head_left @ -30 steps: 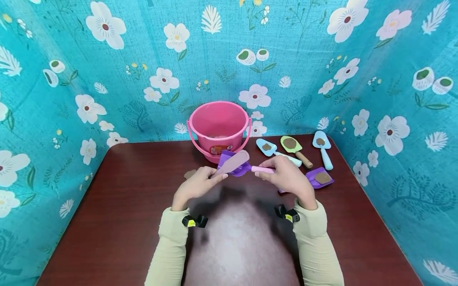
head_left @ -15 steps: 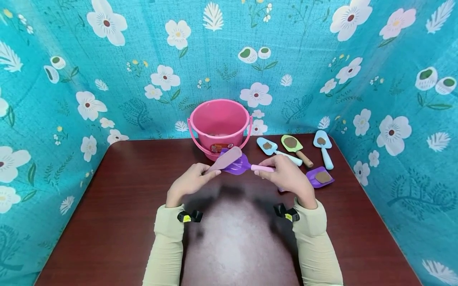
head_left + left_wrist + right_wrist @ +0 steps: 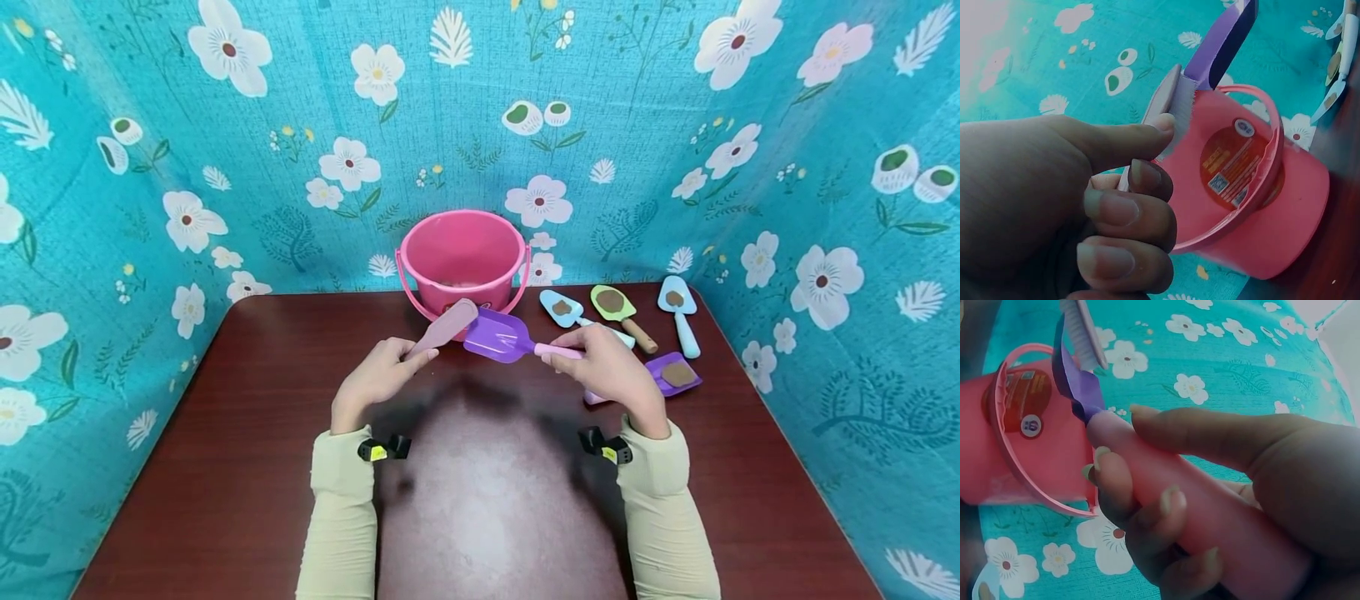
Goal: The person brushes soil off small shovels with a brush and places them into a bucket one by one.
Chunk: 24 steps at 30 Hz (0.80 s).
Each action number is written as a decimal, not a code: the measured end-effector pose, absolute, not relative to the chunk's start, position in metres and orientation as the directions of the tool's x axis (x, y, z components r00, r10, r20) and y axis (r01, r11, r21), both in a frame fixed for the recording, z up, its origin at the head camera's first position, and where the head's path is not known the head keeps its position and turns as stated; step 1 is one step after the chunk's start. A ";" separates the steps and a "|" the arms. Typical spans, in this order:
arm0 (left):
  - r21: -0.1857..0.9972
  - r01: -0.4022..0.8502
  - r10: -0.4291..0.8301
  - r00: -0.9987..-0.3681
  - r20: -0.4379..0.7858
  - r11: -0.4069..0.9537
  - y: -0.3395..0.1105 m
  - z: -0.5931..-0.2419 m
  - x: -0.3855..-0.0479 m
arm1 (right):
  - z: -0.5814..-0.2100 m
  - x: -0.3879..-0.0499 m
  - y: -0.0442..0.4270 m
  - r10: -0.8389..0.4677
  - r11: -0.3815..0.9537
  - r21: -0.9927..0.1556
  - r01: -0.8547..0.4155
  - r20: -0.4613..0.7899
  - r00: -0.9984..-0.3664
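Note:
My left hand [image 3: 373,377] holds a mauve brush [image 3: 447,323] by its handle. The left wrist view shows its pale bristles [image 3: 1182,112] facing a purple toy shovel [image 3: 1219,47]. My right hand [image 3: 609,367] grips this shovel by its pink handle [image 3: 1179,494], with the blade [image 3: 498,335] pointing left. The brush's tip is at the blade's left edge; whether they touch, I cannot tell. Both tools are held above the table, in front of a pink bucket [image 3: 463,250] with its handle hanging down at the front.
At the back right of the dark red table [image 3: 262,467] lie two light-blue trowels [image 3: 561,307], a green trowel [image 3: 611,300] and another purple shovel [image 3: 663,375], each with a brown patch on its blade. Blue flowered cloth [image 3: 285,167] stands behind and at both sides.
My left hand has drawn the brush leftward across the shovel's blade to its left edge. A brown patch seen behind my left hand one second ago no longer shows. My right hand barely moved.

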<state>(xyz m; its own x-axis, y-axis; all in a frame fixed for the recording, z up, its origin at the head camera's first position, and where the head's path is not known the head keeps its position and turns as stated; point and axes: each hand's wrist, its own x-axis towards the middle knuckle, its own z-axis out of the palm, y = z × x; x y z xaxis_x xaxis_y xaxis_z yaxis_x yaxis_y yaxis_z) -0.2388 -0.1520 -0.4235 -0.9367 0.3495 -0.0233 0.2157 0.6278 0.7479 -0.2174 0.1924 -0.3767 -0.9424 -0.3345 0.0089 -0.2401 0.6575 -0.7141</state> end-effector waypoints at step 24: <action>0.808 0.329 0.366 -0.918 0.153 0.489 -0.135 -0.418 -0.238 | -0.390 -0.226 0.179 -0.321 0.748 -0.591 -0.301 0.073 -0.944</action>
<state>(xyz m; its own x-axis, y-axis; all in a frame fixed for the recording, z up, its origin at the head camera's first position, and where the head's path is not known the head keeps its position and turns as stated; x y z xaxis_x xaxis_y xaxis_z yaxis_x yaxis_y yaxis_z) -0.2381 -0.1346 -0.4181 -0.9181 0.3655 0.1531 0.3293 0.4886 0.8080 -0.2259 0.1790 -0.3900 -0.9441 -0.3215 0.0734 -0.3008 0.7482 -0.5914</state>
